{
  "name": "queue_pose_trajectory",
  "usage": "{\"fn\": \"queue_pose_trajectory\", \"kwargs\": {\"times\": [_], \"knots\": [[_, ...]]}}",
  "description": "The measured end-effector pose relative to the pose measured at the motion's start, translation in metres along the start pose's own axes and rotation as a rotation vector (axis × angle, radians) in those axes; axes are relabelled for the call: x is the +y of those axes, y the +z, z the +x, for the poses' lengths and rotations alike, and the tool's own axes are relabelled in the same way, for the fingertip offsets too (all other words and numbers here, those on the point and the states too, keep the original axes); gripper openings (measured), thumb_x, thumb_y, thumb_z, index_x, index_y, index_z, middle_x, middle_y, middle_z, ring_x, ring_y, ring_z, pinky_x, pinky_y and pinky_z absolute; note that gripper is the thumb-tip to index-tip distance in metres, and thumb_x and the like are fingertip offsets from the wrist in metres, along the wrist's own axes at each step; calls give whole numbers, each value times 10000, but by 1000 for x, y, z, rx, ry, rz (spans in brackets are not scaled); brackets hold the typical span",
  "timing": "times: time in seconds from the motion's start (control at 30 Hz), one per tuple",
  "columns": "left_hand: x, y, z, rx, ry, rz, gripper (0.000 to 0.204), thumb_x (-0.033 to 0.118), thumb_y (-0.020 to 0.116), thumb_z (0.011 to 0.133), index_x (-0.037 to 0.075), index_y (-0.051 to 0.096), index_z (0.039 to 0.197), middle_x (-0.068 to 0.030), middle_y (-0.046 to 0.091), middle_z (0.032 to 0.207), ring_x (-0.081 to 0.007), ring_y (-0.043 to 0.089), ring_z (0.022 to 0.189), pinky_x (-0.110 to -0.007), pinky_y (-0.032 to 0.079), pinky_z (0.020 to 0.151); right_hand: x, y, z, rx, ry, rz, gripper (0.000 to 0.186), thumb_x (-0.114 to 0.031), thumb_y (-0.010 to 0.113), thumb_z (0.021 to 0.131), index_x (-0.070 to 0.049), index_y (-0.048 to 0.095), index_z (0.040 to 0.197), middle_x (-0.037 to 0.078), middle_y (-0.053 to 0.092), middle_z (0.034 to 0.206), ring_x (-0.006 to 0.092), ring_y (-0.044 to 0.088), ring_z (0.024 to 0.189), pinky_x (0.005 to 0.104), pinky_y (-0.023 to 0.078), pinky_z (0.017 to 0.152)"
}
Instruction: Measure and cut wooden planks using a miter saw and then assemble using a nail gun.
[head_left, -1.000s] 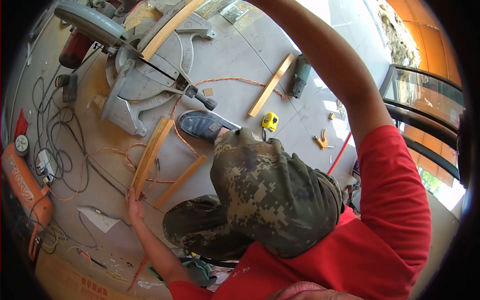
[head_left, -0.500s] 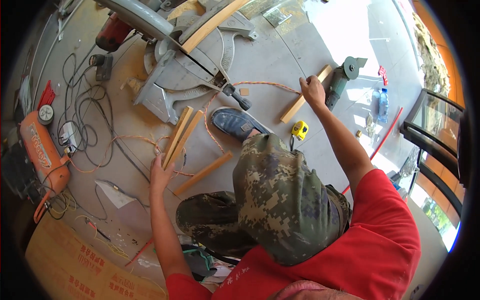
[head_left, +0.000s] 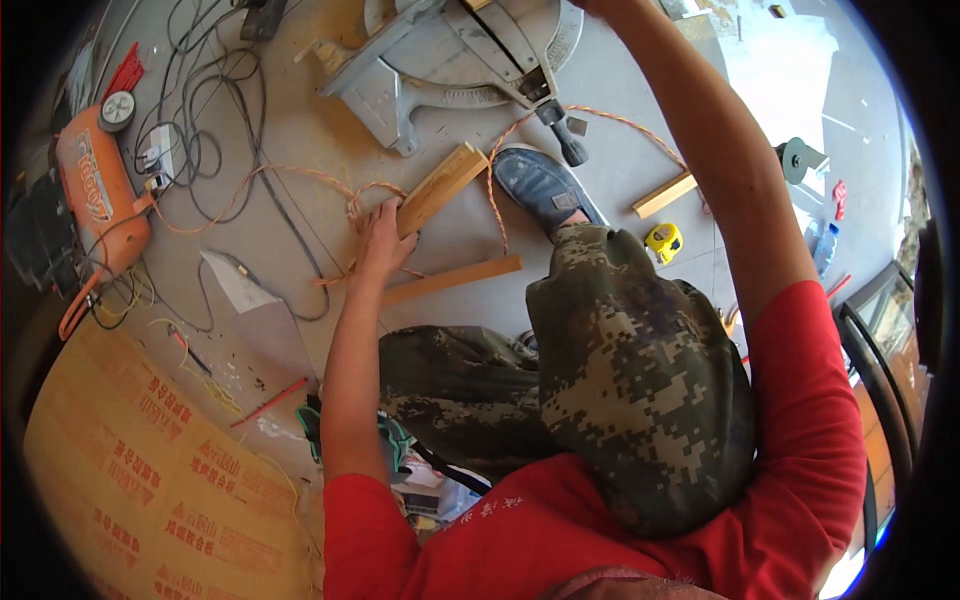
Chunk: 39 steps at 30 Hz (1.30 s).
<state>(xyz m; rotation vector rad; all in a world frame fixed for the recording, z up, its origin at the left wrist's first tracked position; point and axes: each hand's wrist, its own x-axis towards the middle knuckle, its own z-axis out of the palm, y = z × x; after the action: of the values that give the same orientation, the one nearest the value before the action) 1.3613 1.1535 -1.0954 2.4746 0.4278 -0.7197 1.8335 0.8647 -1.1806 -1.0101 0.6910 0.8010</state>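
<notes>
My left hand (head_left: 380, 240) is closed around two wooden strips (head_left: 445, 187), held side by side and slanting up to the right. Just below them, another wooden strip (head_left: 455, 278) lies on the floor. My right arm stretches to the top edge of the view, where only a bit of my right hand (head_left: 597, 7) shows beside the mitre saw (head_left: 450, 75); its fingers are cut off. Under that forearm, a wooden piece (head_left: 664, 195) lies on the floor, partly hidden by the arm. A yellow tape measure (head_left: 663, 242) sits close to it.
An orange air compressor (head_left: 95, 185) stands at the left beside tangled black cables (head_left: 215, 130). A twisted orange cord (head_left: 497, 205) runs past my shoe (head_left: 545, 190). At the right are an angle grinder's disc (head_left: 795, 160) and a plastic bottle (head_left: 826, 250). A printed brown board (head_left: 160, 470) lies lower left.
My right hand has left the wooden piece near the grinder and reached up to the saw's right side. My left hand has tilted its strips further right. The whole view has shifted.
</notes>
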Motion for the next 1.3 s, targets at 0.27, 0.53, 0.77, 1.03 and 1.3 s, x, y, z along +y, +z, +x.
{"fn": "queue_pose_trajectory", "kwargs": {"times": [0.27,0.53,0.77,1.03,1.3], "knots": [[-20,-35,-53,-76,-25,-73,640,170,724,760,55,455,1329,-198,546,1247,-376,517,1167,-450,428,1002,44,45,-31,268,-263,-147,216,-191,746,793,-40,596,757,87,531,588,201,485,404,297,456,378],[25,-58,-64,8,159,5,538,102,663,829,47,482,1332,-192,535,1313,-349,503,1239,-407,415,1038,83,-14,-223,-23,-275,-838,450,-418,622,927,26,660,865,119,689,769,207,679,612,304,526,553],[90,-55,-50,82,167,-291,289,72,587,896,29,603,1181,-169,658,1065,-325,640,1000,-406,505,870,197,-198,-358,433,-80,-1860,748,-521,737,735,-39,476,1244,231,507,1162,398,571,1072,473,500,859],[170,-31,-27,88,377,-475,217,77,576,908,35,631,1114,-154,676,1005,-337,643,960,-410,510,846,189,-186,-347,77,9,-827,389,-184,731,752,-42,540,1059,77,574,804,218,631,814,365,530,764],[254,3,0,399,547,-550,415,154,717,846,25,552,1204,-162,626,1109,-319,610,1052,-411,485,924,150,-47,-318,-113,39,184,276,-157,593,939,-50,511,1180,96,571,1085,236,638,948,382,543,861]]}}
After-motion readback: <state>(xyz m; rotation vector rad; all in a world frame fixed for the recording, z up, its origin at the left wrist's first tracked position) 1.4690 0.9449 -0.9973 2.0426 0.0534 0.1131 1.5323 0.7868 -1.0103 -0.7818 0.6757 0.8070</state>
